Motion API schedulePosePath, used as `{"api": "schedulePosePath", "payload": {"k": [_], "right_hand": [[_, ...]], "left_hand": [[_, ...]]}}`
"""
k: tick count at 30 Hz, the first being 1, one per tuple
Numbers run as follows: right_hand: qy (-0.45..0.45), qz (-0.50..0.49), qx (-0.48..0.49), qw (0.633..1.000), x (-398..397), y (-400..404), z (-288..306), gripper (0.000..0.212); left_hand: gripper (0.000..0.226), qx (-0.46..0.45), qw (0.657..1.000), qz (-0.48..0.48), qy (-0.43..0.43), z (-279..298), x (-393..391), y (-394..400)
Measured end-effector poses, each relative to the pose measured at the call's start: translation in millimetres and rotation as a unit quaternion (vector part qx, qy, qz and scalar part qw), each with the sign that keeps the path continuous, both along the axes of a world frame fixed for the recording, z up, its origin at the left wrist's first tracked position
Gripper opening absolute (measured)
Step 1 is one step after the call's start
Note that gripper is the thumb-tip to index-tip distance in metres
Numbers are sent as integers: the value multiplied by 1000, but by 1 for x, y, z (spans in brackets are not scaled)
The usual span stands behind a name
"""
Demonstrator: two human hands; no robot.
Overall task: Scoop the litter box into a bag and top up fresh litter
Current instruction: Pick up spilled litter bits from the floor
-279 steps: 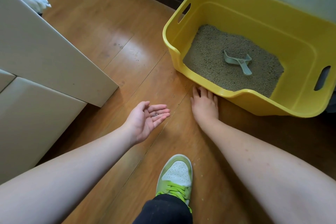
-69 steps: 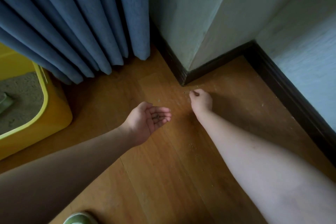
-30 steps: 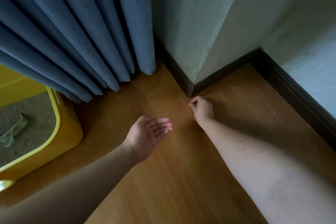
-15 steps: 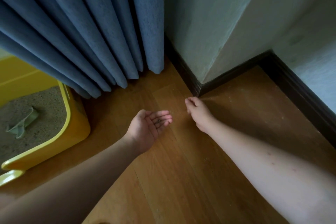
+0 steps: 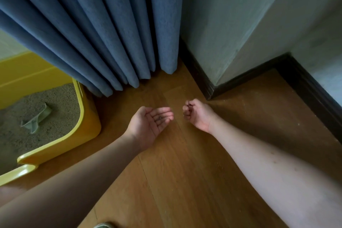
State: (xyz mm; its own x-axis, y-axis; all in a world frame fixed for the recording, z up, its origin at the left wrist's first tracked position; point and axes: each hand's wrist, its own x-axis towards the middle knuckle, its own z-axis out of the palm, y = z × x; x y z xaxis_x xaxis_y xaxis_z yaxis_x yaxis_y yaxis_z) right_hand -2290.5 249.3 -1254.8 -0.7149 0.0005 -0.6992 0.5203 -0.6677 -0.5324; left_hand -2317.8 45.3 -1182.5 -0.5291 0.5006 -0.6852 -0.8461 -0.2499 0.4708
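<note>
Blue curtain (image 5: 103, 29) overhangs yellow litter box (image 5: 87, 127); scoop (image 5: 37, 120) lies inside.

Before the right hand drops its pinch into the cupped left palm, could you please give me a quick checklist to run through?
1. Left hand palm up, fingers relaxed: ok.
2. Dark litter grains lie on its fingers: ok.
3. Right hand curled, fingertips pinched together: ok; whether it holds a grain: cannot tell.
4. Right hand directly over the left palm: not ok, it is beside it.
5. Yellow plastic litter box in view at left, grey scoop lying on the litter: ok.
6. Bag in view: not ok.
</note>
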Motion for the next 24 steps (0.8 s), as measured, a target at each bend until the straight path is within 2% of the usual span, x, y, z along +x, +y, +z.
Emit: {"api": "schedulePosePath", "payload": {"k": [5, 7, 9, 11, 13, 15, 20, 24], "right_hand": [[-52, -83, 102, 990, -14, 8, -6, 20], [-65, -81, 189, 976, -22, 6, -6, 23], [-68, -17, 337, 939, -29, 0, -4, 24], [-58, 41, 477, 876, -36, -4, -6, 25], [-42, 69, 559, 825, -42, -3, -8, 29], [-32, 91, 597, 796, -49, 1, -12, 32], [-30, 151, 607, 780, -60, 5, -24, 31], [-66, 145, 611, 776, -68, 3, -31, 21]], "left_hand": [[57, 9, 1000, -6, 1, 2, 3, -7], [56, 14, 1000, -15, -4, 5, 8, -7], [56, 24, 1000, -19, -6, 9, 11, -7], [57, 38, 999, -16, -3, 14, 9, -6], [58, 52, 999, -12, -1, 19, 3, -7], [58, 67, 998, -12, 3, 23, -2, -9], [57, 74, 997, -22, 5, 26, 3, -18], [57, 49, 998, -31, 3, 21, 13, -28]]}}
